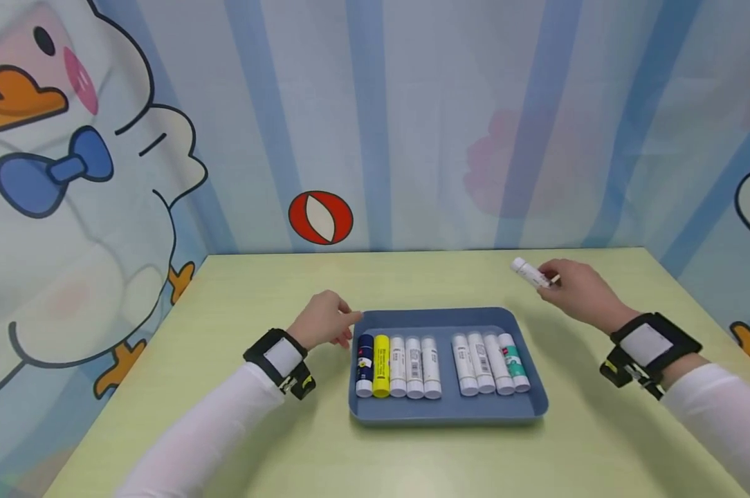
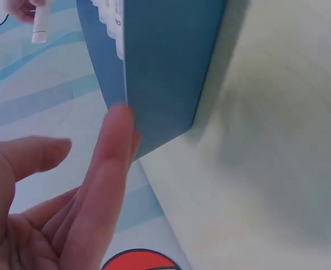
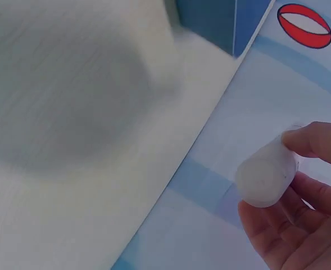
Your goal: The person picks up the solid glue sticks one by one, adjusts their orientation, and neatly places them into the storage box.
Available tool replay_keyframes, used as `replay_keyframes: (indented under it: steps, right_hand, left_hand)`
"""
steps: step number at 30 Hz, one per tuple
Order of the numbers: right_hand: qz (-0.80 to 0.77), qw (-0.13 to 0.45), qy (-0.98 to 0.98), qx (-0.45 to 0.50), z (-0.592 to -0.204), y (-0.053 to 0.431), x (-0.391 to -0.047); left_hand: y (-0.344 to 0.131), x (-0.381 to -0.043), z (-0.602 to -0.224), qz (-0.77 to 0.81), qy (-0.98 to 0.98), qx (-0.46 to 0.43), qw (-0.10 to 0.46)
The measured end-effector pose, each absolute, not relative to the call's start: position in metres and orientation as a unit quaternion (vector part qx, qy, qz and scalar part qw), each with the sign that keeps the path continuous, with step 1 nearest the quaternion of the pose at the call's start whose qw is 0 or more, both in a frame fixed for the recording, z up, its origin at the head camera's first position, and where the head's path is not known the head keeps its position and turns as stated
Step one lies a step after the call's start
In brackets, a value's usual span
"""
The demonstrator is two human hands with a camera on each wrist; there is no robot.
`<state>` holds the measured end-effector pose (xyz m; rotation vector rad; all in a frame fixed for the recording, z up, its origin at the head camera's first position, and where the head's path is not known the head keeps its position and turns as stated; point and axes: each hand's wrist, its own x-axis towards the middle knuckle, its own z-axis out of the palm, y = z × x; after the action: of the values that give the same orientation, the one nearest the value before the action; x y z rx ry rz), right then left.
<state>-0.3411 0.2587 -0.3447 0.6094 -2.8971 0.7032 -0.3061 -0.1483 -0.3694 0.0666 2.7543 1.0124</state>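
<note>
In the head view my right hand [image 1: 577, 290] pinches a white glue stick [image 1: 529, 272] above the table, behind and right of the blue tray [image 1: 450, 413]. The right wrist view shows its round white end facing the camera, with thumb and fingers around the tube [image 3: 266, 174]. My left hand [image 1: 324, 319] is at the tray's far left corner, its index fingertip at the rim and holding nothing. Glue sticks lie side by side in two groups: dark blue [image 1: 365, 366], yellow [image 1: 381, 366] and white ones [image 1: 414, 368] left; white ones [image 1: 481, 363] and a green-and-white one [image 1: 513, 363] right.
The tray stands on a pale yellow-green table [image 1: 257, 290]. A gap of bare tray separates the two groups. Behind the table hangs a printed backdrop [image 1: 425, 138] with blue stripes, a cartoon duck and a red ball.
</note>
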Motion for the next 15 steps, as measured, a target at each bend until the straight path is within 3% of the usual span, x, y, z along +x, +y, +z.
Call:
replay_keyframes:
  steps: [7,15]
  right_hand:
    - [0.212,0.049,-0.943,0.251,-0.347,0.225,-0.326]
    - [0.158,0.055,-0.934,0.317,-0.351,0.187,-0.309]
  left_hand:
    - [-0.130,-0.304,-0.363,0.233,0.967,0.098,-0.020]
    - [-0.105,-0.298,-0.362,0.158,0.958,0.233,-0.055]
